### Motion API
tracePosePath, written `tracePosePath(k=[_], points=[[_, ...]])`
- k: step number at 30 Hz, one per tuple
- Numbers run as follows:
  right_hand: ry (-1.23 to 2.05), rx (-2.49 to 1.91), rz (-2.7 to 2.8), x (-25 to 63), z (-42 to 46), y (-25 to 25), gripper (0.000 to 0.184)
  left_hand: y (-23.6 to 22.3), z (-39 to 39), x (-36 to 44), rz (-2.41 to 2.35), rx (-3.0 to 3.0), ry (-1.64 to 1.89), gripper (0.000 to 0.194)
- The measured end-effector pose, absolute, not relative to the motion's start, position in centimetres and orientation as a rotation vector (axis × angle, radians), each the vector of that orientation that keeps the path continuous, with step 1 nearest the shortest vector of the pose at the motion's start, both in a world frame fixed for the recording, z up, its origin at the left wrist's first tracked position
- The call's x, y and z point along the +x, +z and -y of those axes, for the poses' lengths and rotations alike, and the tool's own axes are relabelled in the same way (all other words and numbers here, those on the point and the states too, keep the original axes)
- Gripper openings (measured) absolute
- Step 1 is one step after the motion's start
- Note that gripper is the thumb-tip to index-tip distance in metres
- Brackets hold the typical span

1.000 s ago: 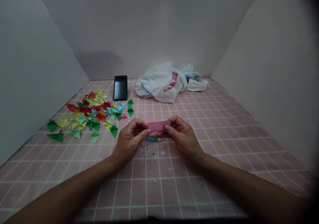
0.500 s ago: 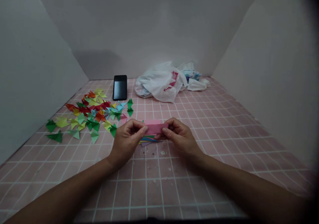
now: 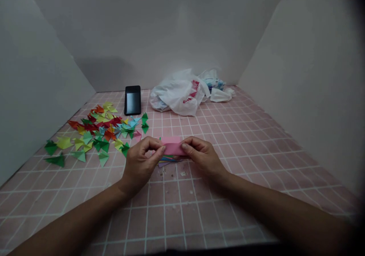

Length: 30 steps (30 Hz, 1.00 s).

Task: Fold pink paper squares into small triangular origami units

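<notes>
A folded strip of pink paper [image 3: 173, 149] is stretched between my two hands. My left hand [image 3: 143, 158] pinches its left end between thumb and fingers. At the right end, my right hand [image 3: 202, 156] holds it the same way, thumb on the near face. Just beneath lies a stack of coloured paper sheets [image 3: 165, 161], with blue, yellow, green and purple edges showing; the hands and the strip cover most of it. To the left of my left hand many small folded paper shapes [image 3: 101, 145] in green, yellow, red, orange and light blue are spread out.
A black phone [image 3: 132, 101] rests near the back wall. Right of it sits a crumpled white plastic bag [image 3: 179, 94] with red print, beside another bag with blue marks [image 3: 213, 84]. Pale walls enclose the pink checked tablecloth [image 3: 256, 153] on three sides.
The whole view has shifted slightly, so things appear further left. Both hands still grip the pink paper, and my right thumb sits a little nearer the left hand.
</notes>
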State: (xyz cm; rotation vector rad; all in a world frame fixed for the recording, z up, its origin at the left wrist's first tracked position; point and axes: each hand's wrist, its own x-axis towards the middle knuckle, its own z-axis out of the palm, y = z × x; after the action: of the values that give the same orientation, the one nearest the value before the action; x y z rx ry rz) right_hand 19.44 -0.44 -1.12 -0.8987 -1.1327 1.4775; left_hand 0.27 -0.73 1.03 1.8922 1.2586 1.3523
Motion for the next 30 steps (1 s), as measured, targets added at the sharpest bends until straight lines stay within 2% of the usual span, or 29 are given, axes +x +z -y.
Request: tracePosePath(k=[17,30], points=[[1.354,-0.929,1.276,19.6,0.26,-0.72,0.019,0.63,0.42,0.34,-1.239,1.721,1.337,0.011],[1.384,-0.921,1.264,19.52,0.52,-0.65,0.018,0.91,0.59,0.46,-1.25,1.596,1.306,0.013]])
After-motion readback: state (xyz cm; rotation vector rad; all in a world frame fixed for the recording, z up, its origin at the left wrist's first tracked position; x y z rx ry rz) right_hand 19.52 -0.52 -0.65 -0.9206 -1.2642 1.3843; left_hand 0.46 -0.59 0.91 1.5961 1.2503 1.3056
